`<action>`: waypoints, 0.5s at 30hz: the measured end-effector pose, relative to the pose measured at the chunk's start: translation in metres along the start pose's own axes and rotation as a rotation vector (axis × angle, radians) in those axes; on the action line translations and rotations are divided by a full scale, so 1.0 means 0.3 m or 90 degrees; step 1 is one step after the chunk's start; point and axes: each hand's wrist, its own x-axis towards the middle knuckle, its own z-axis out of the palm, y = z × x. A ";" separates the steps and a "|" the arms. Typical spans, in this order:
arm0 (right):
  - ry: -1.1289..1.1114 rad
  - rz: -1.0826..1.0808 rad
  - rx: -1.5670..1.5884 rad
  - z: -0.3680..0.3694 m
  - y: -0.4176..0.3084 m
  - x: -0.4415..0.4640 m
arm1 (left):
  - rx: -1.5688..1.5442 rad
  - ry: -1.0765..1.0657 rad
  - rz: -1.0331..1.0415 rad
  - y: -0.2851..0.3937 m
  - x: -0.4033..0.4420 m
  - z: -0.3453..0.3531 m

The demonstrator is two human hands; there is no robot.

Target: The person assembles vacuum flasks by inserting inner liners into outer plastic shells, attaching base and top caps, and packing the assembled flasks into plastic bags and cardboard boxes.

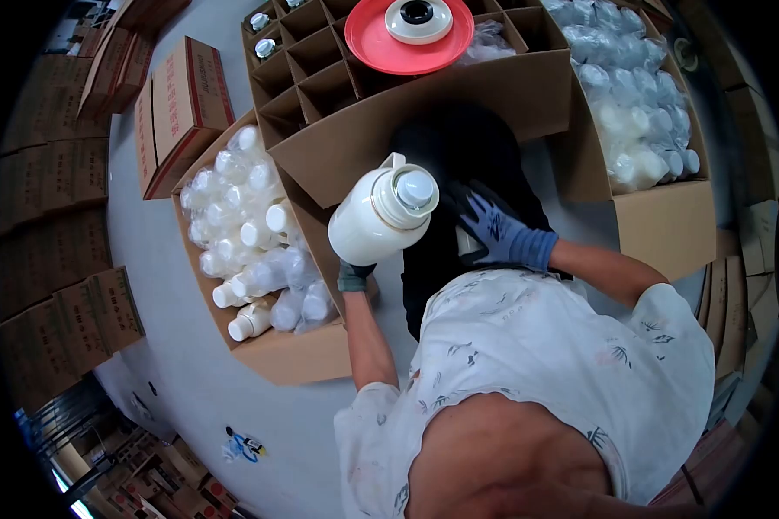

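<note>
left hand (353, 277): holds cream flask (362, 223) | right hand (502, 232): against pale piece (467, 243)

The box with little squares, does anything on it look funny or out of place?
Maybe the red dish: it lies over several compartments of the divided box, too wide to fit inside one. I see no spill there.

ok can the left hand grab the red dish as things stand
Probably not: the left hand is taken up holding the white vacuum flask, though the red dish's rim looks open to reach.
</note>
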 end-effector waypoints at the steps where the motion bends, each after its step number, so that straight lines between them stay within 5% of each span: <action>1: -0.040 0.012 -0.063 0.052 -0.007 -0.025 | 0.010 -0.005 0.006 -0.009 0.005 0.001; 5: -0.285 0.025 0.180 0.031 0.085 -0.036 | 0.040 -0.022 0.021 -0.036 0.013 -0.005; 9: -0.468 -0.071 -0.098 -0.093 0.124 -0.003 | 0.065 -0.041 0.036 -0.074 0.007 -0.012; 13: -0.433 -0.134 -0.240 -0.067 0.160 0.008 | 0.091 -0.030 0.048 -0.085 -0.002 -0.015; 15: -0.349 -0.064 -0.097 -0.090 0.192 0.007 | 0.058 0.007 0.047 -0.059 -0.007 -0.002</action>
